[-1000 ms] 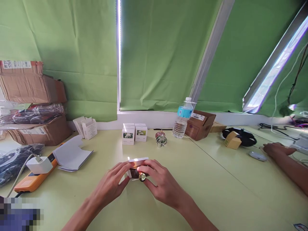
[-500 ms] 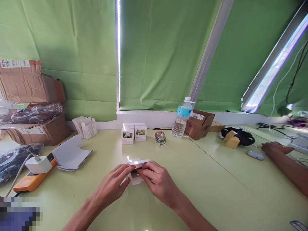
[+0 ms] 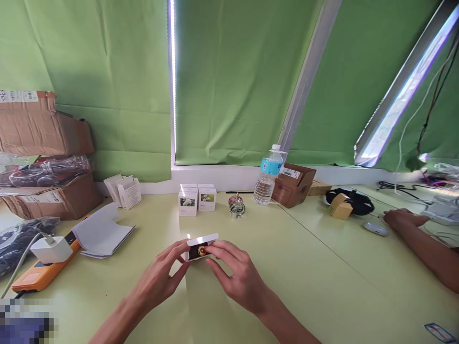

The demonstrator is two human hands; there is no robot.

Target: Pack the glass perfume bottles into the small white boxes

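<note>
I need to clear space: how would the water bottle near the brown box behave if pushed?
The water bottle stands tall on a narrow base, so a high push would probably tip it. Being round, it may then roll. Its thin clear plastic likely dents when squeezed.

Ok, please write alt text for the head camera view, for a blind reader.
The left hand and right hand hold a small white box with a gold-capped item in its open end. Behind on the table stand two printed boxes and a water bottle.
</note>
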